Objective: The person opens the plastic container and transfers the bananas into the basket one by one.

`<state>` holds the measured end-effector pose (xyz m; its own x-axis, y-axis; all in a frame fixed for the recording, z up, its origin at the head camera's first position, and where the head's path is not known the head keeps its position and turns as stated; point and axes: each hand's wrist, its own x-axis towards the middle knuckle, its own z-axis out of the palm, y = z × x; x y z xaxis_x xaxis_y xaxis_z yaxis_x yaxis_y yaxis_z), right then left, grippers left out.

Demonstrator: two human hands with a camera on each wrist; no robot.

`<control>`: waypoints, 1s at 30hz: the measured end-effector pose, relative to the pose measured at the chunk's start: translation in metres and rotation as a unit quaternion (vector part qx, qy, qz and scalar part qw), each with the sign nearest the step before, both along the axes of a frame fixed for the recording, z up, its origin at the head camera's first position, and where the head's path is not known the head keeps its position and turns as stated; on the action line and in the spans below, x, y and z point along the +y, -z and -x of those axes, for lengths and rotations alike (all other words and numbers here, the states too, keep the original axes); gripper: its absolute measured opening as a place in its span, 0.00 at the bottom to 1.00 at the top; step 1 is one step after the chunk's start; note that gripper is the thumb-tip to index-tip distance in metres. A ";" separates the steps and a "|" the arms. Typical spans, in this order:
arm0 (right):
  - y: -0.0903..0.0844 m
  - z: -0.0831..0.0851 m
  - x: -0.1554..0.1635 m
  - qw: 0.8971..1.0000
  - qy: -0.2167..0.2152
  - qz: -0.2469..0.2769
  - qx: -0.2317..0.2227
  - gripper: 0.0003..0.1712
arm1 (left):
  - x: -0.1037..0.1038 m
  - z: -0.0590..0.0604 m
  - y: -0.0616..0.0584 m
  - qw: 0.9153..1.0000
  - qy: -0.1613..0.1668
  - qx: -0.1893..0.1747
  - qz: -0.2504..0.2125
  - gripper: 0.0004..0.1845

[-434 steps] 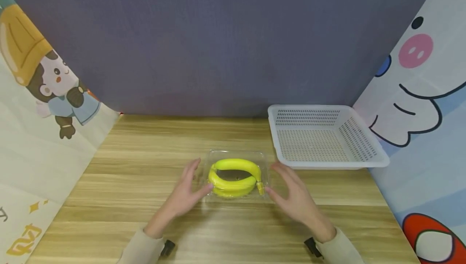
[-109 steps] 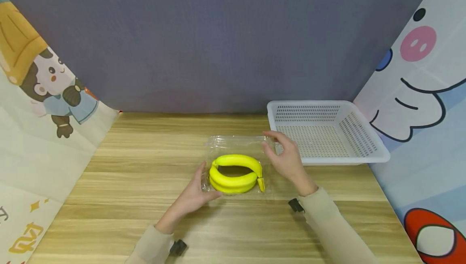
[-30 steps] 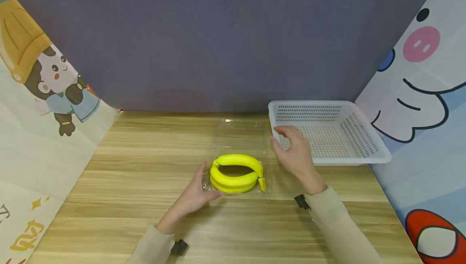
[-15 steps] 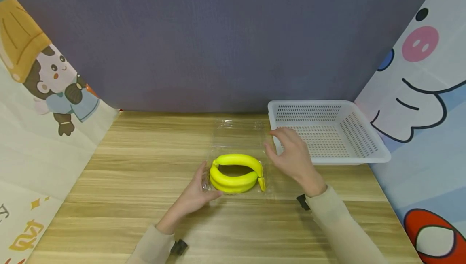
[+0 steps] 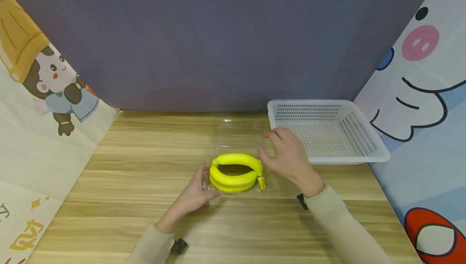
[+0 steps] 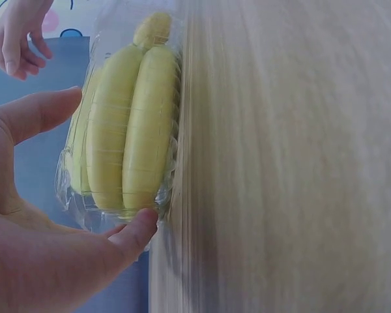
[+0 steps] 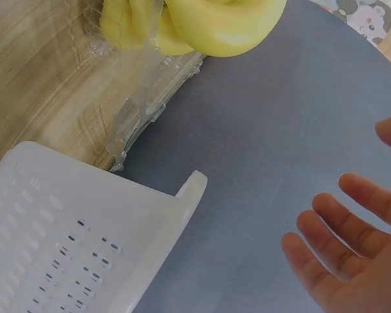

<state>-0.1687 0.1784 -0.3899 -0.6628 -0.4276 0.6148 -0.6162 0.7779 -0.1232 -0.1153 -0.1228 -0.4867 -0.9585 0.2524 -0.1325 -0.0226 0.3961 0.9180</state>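
A bunch of yellow bananas (image 5: 236,173) lies in a clear plastic clamshell tray (image 5: 268,188) on the wooden table. The tray's clear lid (image 5: 238,132) is folded back flat behind it. My left hand (image 5: 204,183) rests against the tray's left edge with straight fingers. In the left wrist view its thumb (image 6: 138,232) touches the tray rim beside the bananas (image 6: 127,130). My right hand (image 5: 272,147) hovers just right of the bananas, fingers relaxed and spread, holding nothing. The right wrist view shows its fingers (image 7: 339,254) bare, with the bananas (image 7: 208,19) and lid (image 7: 150,91) beyond.
An empty white perforated basket (image 5: 329,156) stands at the back right of the table (image 5: 127,183), just right of my right hand; it also shows as the basket (image 7: 85,241) in the right wrist view. Cartoon-printed panels flank both sides, and a grey wall is behind.
The lid, closed at first, was lifted by my right hand and now lies open behind the tray. In the last second my right hand drifted left from the basket's edge toward the bananas.
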 end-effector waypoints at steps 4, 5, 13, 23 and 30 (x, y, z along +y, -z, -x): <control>0.001 0.000 -0.003 1.000 0.003 -0.013 -0.009 0.25 | 0.000 0.000 0.000 1.000 0.000 -0.003 -0.006 0.65; 0.001 0.000 -0.003 1.000 0.004 -0.017 -0.010 0.25 | 0.000 0.000 0.000 1.000 0.000 -0.003 -0.007 0.65; 0.002 -0.001 -0.007 0.997 0.022 -0.072 -0.035 0.26 | 0.000 -0.001 -0.001 1.000 0.001 -0.007 -0.006 0.65; 0.003 0.000 -0.012 0.993 0.037 -0.096 -0.059 0.29 | -0.001 -0.001 0.000 1.000 0.002 -0.008 -0.005 0.65; 0.007 0.002 -0.019 0.993 0.032 -0.089 -0.070 0.29 | -0.002 0.000 0.004 1.000 0.002 -0.006 -0.005 0.65</control>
